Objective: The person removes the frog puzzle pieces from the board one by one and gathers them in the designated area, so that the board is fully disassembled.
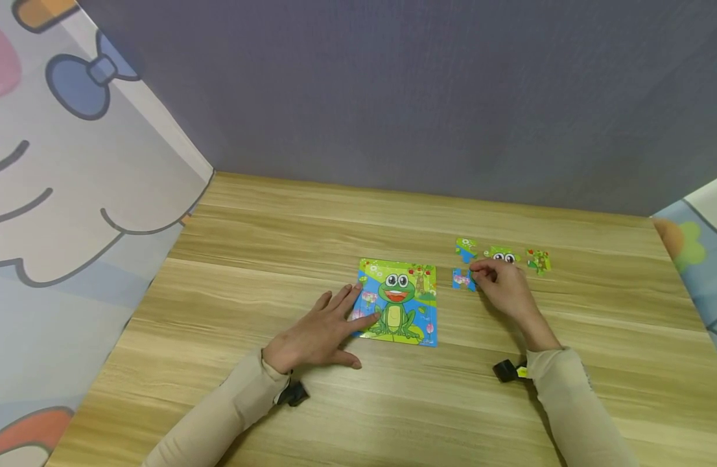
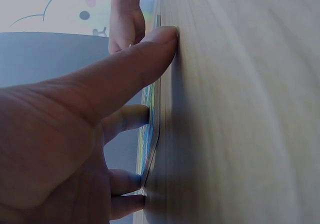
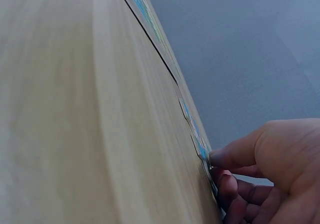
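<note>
A square frog picture puzzle (image 1: 398, 301) lies flat on the table. My left hand (image 1: 317, 334) spreads over its left side, with fingertips on the puzzle and the thumb (image 2: 157, 46) off its near edge on the wood. To the right, my right hand (image 1: 504, 288) pinches a puzzle piece at its edge between thumb and fingers, low over the table; the fingers mostly hide it. Beside those fingertips is a blue piece with pink flowers (image 1: 461, 279). Just beyond lie a green and blue corner piece (image 1: 466, 248) and a piece with the frog's eyes (image 1: 503, 256), partly covered by the hand.
A piece with a tree and red fruit (image 1: 539, 261) lies farther right on the wooden table (image 1: 247, 246). A grey panel (image 1: 423, 97) rises along the table's back edge. Printed cartoon walls (image 1: 90, 194) stand at both sides. Dark camera mounts (image 1: 506, 371) hang at the wrists.
</note>
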The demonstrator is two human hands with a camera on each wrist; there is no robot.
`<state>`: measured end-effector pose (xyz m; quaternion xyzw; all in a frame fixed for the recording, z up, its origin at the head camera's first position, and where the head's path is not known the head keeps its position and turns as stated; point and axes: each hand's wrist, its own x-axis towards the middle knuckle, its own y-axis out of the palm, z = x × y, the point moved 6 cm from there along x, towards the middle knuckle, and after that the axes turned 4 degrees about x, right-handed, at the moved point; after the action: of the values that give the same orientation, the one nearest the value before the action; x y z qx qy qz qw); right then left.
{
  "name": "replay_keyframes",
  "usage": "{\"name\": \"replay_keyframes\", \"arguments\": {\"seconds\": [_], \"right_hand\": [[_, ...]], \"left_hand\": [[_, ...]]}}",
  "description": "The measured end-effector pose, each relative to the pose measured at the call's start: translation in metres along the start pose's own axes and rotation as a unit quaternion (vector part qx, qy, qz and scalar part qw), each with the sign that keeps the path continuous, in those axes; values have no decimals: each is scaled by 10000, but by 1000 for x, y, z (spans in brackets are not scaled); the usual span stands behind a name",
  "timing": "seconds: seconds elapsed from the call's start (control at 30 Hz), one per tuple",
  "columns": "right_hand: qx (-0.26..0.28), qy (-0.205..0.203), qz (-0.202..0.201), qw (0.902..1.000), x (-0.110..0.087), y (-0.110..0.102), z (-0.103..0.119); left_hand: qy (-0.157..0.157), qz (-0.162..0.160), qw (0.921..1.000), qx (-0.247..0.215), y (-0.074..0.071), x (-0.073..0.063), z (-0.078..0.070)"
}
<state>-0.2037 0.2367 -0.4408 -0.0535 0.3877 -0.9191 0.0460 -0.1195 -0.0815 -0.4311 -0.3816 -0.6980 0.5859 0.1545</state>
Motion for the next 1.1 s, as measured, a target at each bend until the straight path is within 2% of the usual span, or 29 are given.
{"name": "replay_keyframes", "arguments": {"seconds": [0.77,0.93,1.1], "right_hand": [[27,64,7,10000,0,-4,1],[5,-111,-178,9998,-2,-8,6],[48,-245,-194,9995,-3,-9,17]], "left_hand": [[-16,11,10000,15,1,1,1],[-28,-35,10000,16,0,1,1],[-29,-82,9999,-64,-3,2,0]]}}
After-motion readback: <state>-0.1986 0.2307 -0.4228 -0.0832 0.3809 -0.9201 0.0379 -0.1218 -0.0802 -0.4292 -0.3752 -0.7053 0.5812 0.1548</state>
